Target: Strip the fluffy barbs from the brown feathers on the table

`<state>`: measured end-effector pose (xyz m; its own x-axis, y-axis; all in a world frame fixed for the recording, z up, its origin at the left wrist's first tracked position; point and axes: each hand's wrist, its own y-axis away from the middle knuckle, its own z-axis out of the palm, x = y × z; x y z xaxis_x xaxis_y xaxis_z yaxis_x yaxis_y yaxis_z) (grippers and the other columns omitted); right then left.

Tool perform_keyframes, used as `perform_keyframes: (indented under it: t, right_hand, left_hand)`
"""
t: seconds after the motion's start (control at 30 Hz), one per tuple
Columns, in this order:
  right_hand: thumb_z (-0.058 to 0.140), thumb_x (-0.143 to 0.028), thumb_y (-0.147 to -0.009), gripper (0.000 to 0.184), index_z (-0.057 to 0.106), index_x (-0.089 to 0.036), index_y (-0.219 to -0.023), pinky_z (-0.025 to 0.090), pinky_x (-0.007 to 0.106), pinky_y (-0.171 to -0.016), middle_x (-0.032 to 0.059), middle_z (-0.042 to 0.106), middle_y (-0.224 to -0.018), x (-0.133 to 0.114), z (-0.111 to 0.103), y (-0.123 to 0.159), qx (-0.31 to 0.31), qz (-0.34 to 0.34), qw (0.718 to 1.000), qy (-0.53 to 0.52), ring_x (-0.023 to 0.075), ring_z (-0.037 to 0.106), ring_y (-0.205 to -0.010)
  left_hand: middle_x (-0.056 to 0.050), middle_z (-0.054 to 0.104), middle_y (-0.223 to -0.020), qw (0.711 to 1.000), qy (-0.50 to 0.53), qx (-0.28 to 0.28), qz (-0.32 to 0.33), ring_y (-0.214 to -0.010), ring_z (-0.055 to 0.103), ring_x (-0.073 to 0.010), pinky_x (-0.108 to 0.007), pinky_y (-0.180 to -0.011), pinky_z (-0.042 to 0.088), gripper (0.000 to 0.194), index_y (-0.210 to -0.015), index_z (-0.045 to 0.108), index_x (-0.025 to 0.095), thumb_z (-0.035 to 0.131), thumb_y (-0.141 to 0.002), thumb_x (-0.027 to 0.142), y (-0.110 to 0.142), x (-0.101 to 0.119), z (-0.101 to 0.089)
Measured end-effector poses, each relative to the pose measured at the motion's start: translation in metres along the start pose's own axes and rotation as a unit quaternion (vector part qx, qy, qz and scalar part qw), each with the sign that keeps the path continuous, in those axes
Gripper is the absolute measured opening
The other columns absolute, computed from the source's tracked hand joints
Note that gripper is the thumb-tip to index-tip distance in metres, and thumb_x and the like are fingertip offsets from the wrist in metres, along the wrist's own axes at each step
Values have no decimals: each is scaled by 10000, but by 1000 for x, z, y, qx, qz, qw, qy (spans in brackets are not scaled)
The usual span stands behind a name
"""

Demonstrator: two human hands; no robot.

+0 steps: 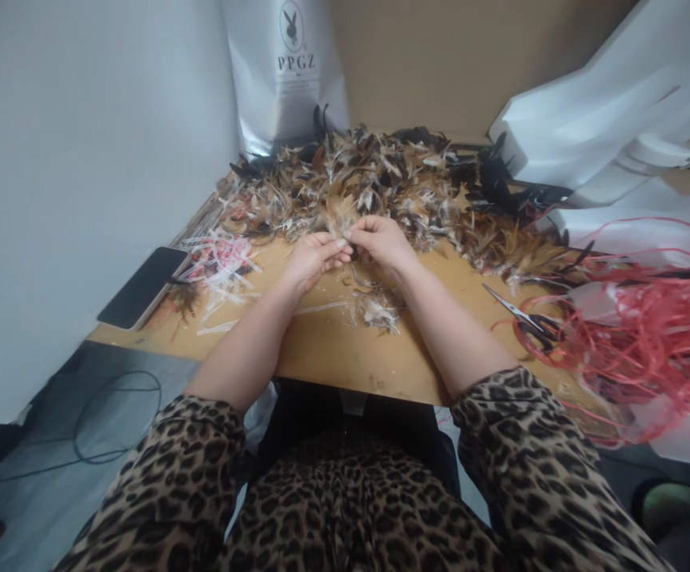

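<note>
Both hands meet over the table, at the front edge of a big heap of brown and black feathers (381,171). My left hand (316,258) is closed, its thumb and fingers pinching the base of a small tuft of tan feathers (339,213). Fingertips of my right hand (384,242) are pinched at the same base, touching the left fingertips; whatever fine thing they may hold there is too small to make out. Just below the hands lies a loose bit of pale fluffy feathers (377,311) on the tabletop.
A phone (142,287) lies at the left edge of the table (345,365), beside white and pink strips (219,258). Scissors (524,316) rest at the right, next to tangled red strings (649,342). A white printed bag (291,87) stands behind the heap.
</note>
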<state>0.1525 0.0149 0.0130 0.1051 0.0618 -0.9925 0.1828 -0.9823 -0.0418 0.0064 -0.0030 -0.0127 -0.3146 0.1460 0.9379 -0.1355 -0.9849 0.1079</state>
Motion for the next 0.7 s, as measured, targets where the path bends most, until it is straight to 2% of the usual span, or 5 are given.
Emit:
perform_keyframes:
  t: [0.1, 0.17, 0.3, 0.5, 0.7]
  right_hand:
    - [689, -285, -692, 149, 638, -146, -676, 374, 221, -532, -33, 552, -526, 0, -7, -2, -13, -17, 998, 58, 69, 433, -494]
    - [682, -228, -679, 98, 655, -142, -640, 390, 236, -576, -17, 588, -553, -2, -16, -2, -50, -29, 987, 152, 79, 465, -523]
    - [659, -134, -649, 35, 691, -146, -641, 403, 254, -626, 4, 642, -599, -3, -25, -1, -140, -19, 923, 357, 115, 531, -577]
    - [573, -210, -777, 172, 705, -167, -877, 410, 258, -709, 36, 685, -835, 9, -1, 4, -84, -136, 893, 422, 152, 585, -756]
    - [397, -206, -904, 389, 610, -243, -1228, 407, 316, -761, 109, 601, -1098, 21, 24, 9, -59, -200, 805, 556, 231, 564, -935]
  left_hand:
    - [-77, 722, -732, 999, 7, 39, 28, -538, 619, -55, -138, -507, 457, 163, -724, 662, 86, 756, -723, 221, -1, 5, -3]
    - [-67, 724, -738, 996, 21, 66, 51, -546, 619, -51, -132, -506, 453, 163, -728, 657, 94, 752, -727, 226, -3, 8, -6]
    - [-50, 716, -712, 993, 43, 86, 71, -531, 610, -45, -126, -485, 443, 147, -741, 654, 98, 745, -734, 214, -7, 10, -11]
    - [-30, 716, -742, 985, 56, 142, 86, -537, 604, -26, -107, -494, 434, 151, -758, 643, 113, 743, -738, 224, -8, 16, -16]
    - [-16, 710, -726, 983, 63, 154, 83, -517, 591, -21, -103, -487, 430, 142, -752, 635, 124, 736, -747, 224, -10, 16, -19]
